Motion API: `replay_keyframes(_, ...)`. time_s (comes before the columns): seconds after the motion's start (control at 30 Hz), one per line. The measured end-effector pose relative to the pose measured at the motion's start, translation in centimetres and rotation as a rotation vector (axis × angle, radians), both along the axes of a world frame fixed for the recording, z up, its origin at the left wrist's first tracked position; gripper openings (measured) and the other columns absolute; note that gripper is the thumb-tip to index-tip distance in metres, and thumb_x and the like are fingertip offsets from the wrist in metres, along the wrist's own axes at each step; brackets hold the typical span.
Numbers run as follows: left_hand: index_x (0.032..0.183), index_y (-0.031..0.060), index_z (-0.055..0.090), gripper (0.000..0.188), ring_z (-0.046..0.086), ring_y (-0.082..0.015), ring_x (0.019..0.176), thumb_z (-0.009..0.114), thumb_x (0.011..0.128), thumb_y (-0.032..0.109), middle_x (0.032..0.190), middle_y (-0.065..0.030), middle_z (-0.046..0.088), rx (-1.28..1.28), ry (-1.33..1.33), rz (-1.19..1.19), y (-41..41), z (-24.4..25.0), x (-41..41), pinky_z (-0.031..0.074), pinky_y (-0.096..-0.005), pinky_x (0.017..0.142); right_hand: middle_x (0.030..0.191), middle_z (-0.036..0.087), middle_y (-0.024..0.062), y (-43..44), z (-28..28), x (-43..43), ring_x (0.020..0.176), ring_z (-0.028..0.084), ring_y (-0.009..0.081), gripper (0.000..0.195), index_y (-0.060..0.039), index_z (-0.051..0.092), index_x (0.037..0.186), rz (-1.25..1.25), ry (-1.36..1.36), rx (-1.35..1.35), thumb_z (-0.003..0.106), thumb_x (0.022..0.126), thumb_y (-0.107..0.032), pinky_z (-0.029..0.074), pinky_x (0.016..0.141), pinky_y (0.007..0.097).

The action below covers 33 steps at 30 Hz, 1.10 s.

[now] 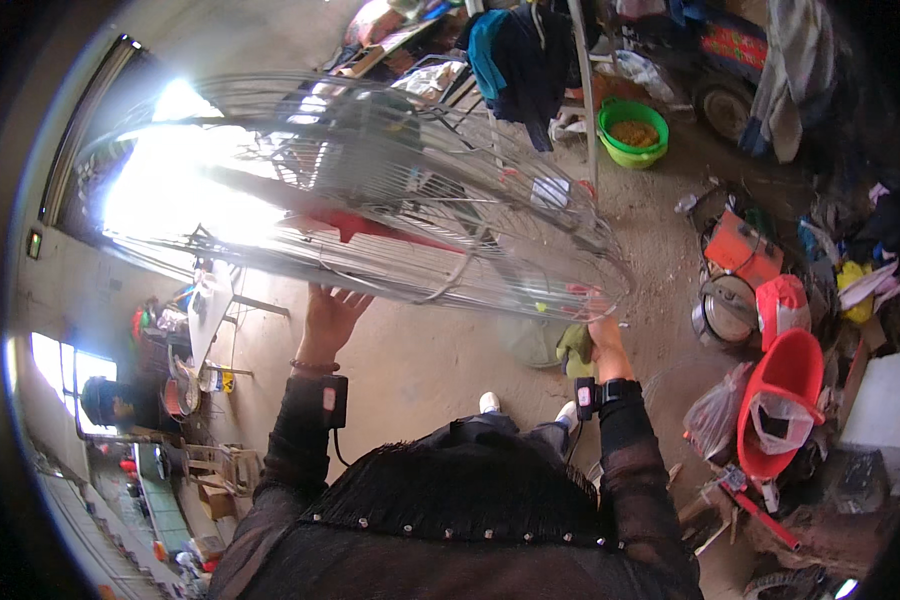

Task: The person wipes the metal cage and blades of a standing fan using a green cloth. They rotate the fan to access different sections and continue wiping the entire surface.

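Note:
A large wire fan guard (435, 277) spans the view before me, tilted and blurred in places. A red part (352, 225), perhaps a blade, shows through its wires. My left hand (330, 319) is at the guard's near rim on the left, thumb and fingers against it, fingertips partly hidden. At the guard's right end, my right hand (606, 337) holds an olive-green cloth (574, 349); its fingers show blurred through the wires. Below the guard, beside the cloth, is a pale rounded shape (529, 341) that I cannot make out.
A green basin (634, 124) with yellowish contents stands on the floor ahead right. Clothes (529, 67) hang on a metal frame. At right lie a red plastic scoop-shaped tub (780, 397), an orange box (742, 247) and a metal pot (724, 307). A white-topped table (208, 311) is left.

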<state>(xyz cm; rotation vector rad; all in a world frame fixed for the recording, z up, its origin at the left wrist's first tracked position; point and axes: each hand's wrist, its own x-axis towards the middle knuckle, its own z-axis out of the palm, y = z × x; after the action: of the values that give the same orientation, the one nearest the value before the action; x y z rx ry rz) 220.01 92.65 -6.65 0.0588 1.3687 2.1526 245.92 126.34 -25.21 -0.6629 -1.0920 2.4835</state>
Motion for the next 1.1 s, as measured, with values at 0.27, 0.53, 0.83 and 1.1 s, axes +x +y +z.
replay_keyframes(0.27, 0.145, 0.0142, 0.006, 0.081, 0.021, -0.0358, 0.133, 0.057, 0.088, 0.042, 0.148, -0.0115, 0.011, -0.002, 0.094, 0.312, -1.7, 3.2, 0.2, 0.034, -0.0503, 0.103, 0.103, 0.061, 0.0079, 0.0, 0.8, 0.2, 0.088, 0.060, 0.0166, 0.033, -0.0007, 0.056, 0.113, -0.121, -0.031, 0.248, 0.046, 0.095, -0.027, 0.047, 0.076, 0.0300)
replay_keyframes(0.53, 0.145, 0.0138, 0.017, 0.066, 0.022, -0.0285, 0.135, 0.050, 0.093, 0.039, 0.149, -0.0067, 0.018, -0.064, 0.511, 0.474, -5.6, 8.8, -2.0, 0.035, -0.0408, 0.098, 0.079, 0.058, 0.0007, 1.0, 10.0, 7.1, 0.069, 0.051, 0.0083, 0.035, -0.0009, 0.053, 0.120, -0.528, -0.256, 0.512, 0.051, 0.094, -0.024, 0.041, 0.064, 0.0242)
replay_keyframes(0.83, 0.143, 0.0132, 0.024, 0.060, 0.024, -0.0280, 0.136, 0.041, 0.095, 0.044, 0.149, -0.0083, 0.021, -0.149, 0.900, 0.404, -10.7, 12.4, -6.6, 0.031, -0.0446, 0.105, 0.130, 0.050, 0.0118, -9.0, 28.5, 6.8, 0.072, 0.050, 0.0099, 0.048, -0.0016, 0.037, 0.135, -0.829, 0.017, 1.449, 0.049, 0.095, -0.024, 0.042, 0.066, 0.0235)
replay_keyframes(1.1, 0.141, 0.0137, 0.029, 0.059, 0.028, -0.0282, 0.134, 0.041, 0.094, 0.047, 0.147, -0.0095, 0.026, -0.145, 0.886, 0.330, -15.5, 9.6, -9.3, 0.032, -0.0441, 0.104, 0.118, 0.057, 0.0098, -9.3, 34.2, 3.3, 0.072, 0.048, 0.0092, 0.050, -0.0024, 0.038, 0.136, -0.857, -0.163, 1.652, 0.044, 0.097, -0.032, 0.043, 0.066, 0.0228)
